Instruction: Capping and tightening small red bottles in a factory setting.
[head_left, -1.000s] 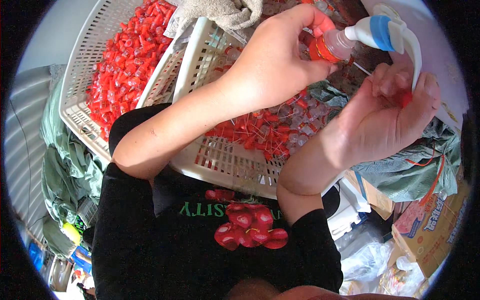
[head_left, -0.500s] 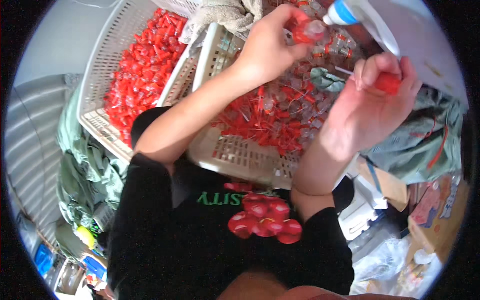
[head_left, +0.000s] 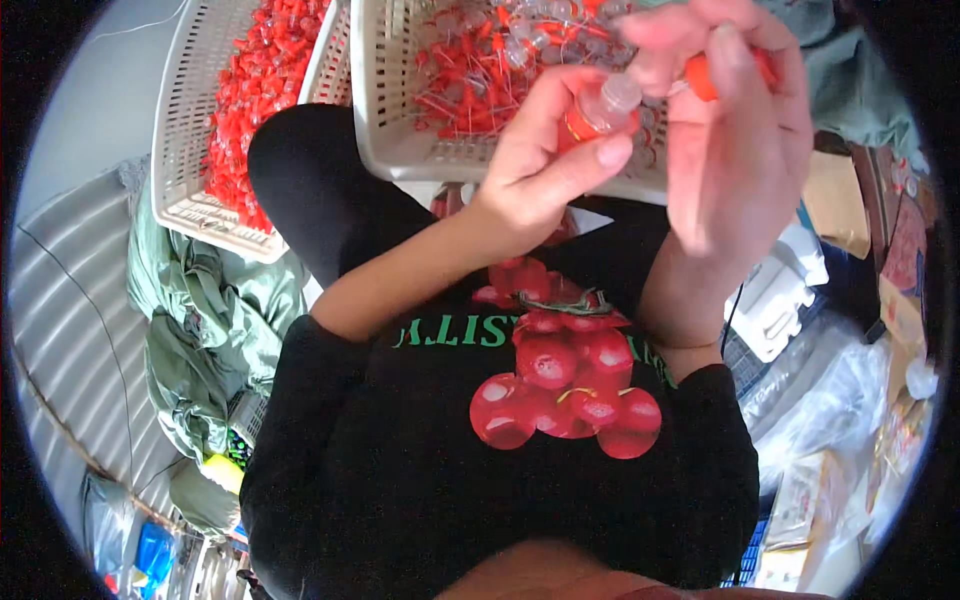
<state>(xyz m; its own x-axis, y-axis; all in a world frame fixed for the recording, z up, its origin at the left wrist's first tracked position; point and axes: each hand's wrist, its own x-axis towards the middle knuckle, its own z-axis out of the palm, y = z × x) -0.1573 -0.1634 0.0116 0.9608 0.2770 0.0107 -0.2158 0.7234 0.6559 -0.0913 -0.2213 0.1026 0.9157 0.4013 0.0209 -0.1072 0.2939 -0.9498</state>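
Observation:
Pinched between the thumb and fingers of my left hand (head_left: 535, 175) is a small clear plastic bottle (head_left: 617, 97) with a red lower part, its narrow neck tilted up. My right hand (head_left: 735, 160), raised just beside it, is closed on a red cap (head_left: 702, 78) with a thin pale stem pointing toward the bottle. The stem's tip and the bottle neck are apart. Both hands are over the near right edge of a white plastic basket (head_left: 372, 130), which holds loose red stemmed caps (head_left: 475, 85) and clear bottles (head_left: 525, 42).
Left of that basket stands another white basket (head_left: 172, 165) heaped with red-and-clear pieces (head_left: 262, 90). Green cloth (head_left: 205, 330) lies against the corrugated wall (head_left: 75, 290). On the right are a cardboard piece (head_left: 838, 205), a white container (head_left: 775, 300) and clear plastic bags (head_left: 825, 390).
Both hands have come nearer my body and closer together, still holding the bottle and the cap. The view has tilted down, so the baskets sit higher and the white bottle with blue top is out of sight.

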